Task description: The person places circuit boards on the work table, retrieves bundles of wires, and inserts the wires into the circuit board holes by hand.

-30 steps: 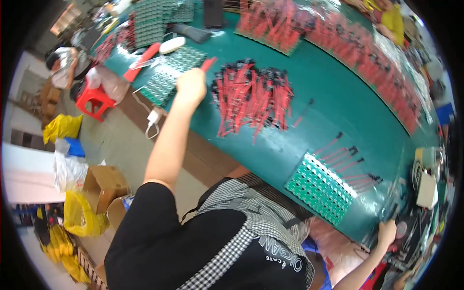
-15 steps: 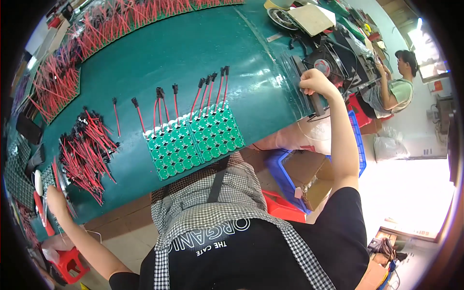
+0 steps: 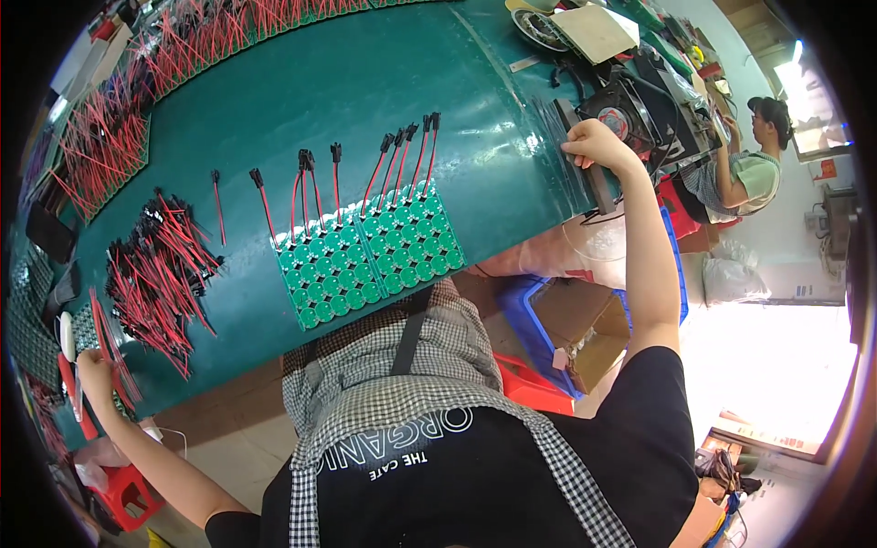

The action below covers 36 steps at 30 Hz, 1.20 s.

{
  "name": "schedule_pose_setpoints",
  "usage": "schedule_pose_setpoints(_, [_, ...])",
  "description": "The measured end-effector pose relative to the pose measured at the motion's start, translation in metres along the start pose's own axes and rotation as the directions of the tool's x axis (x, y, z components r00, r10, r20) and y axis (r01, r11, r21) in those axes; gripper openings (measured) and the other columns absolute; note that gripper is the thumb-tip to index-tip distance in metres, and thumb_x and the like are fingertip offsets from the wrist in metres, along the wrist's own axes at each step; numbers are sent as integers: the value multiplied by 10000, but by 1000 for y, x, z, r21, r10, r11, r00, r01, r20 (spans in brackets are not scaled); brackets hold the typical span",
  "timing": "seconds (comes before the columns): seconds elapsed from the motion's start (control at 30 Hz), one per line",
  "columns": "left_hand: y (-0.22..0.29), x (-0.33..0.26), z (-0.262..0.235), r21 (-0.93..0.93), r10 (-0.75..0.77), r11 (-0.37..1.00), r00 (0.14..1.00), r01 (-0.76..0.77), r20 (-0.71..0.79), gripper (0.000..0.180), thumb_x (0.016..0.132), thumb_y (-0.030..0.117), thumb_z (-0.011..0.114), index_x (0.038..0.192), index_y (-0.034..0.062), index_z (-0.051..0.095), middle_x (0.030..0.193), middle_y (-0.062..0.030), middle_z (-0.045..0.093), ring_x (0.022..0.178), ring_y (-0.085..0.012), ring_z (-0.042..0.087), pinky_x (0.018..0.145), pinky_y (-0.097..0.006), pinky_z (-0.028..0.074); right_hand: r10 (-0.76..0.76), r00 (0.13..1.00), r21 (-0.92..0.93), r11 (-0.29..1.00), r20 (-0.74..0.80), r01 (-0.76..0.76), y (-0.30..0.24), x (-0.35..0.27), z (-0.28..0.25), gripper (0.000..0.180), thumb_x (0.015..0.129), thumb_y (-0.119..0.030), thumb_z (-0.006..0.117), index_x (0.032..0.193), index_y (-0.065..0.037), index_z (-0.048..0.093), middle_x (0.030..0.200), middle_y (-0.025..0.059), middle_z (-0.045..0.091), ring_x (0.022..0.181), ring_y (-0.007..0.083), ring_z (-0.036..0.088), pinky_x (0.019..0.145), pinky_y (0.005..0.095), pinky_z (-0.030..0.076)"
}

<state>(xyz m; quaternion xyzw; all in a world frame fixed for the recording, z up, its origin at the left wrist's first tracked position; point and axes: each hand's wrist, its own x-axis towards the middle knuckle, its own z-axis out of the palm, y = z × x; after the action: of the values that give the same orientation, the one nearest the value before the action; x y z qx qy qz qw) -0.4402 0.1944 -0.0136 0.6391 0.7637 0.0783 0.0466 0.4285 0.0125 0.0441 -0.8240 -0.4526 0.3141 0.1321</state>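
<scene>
Fingers [image 3: 585, 139] of my right hand closed on the dark flat bar [image 3: 589, 169] at the bench [image 3: 365, 82] edge — stiff, light, I judged; left fingers [image 3: 91, 365] pinched limp red wires [image 3: 105, 338].

Two green circuit panels [image 3: 370, 256], one fan [image 3: 624, 107]

This is an electronics assembly workshop. A long green bench [image 3: 384, 100] carries panels of small round circuit boards [image 3: 370, 256] with red-and-black leads attached, and loose heaps of the same wires [image 3: 151, 274] lie beside them. A small fan [image 3: 626, 105] and tools crowd the bench end. Another worker [image 3: 744, 169] sits nearby, with cartons [image 3: 585, 329] on the floor.
</scene>
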Motion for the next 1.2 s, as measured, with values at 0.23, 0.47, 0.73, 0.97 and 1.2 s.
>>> schedule_pose_setpoints(0.23, [-33,3,-4,-485,-93,856,976,179,197,312,837,-3,535,1146,-45,539,782,-84,635,602,-126,628,464,-190,468,6,999,133,991,33,-11,-12,-13,1,119,849,-121,608,795,-39,541,653,10,560,577,74,593,503,190,465])
schedule_pose_setpoints(0.47, [26,-42,-38,-946,-72,311,995,91,72,301,921,155,592,1170,-7,540,1019,-101,643,934,-173,643,764,-229,496,-52,999,343,938,-6,51,-21,-32,-7,174,924,-208,574,932,-34,571,818,39,633,685,77,632,620,182,521])
schedule_pose_setpoints(0.73, [252,-151,-17,-906,86,334,965,-262,-247,158,900,71,600,1032,-12,620,904,-115,698,804,-155,671,667,-229,502,-232,915,342,874,-330,345,-79,-76,67,154,928,-144,574,938,4,615,897,74,680,747,68,607,659,193,469])
schedule_pose_setpoints(0.97, [301,-178,30,-814,138,401,907,-419,-399,101,847,2,651,922,-65,651,836,-80,692,751,-96,637,707,-227,512,-218,736,231,859,-641,456,-82,-91,134,115,908,-37,589,980,46,624,914,84,685,826,88,618,759,217,492])
schedule_pose_setpoints(1.2, [303,-176,36,-889,87,341,952,-305,-294,116,857,2,640,949,-67,641,853,-94,691,782,-113,649,735,-238,521,-202,716,241,852,-668,465,-80,-93,146,121,905,-30,594,989,49,631,913,80,685,823,85,615,749,215,486])
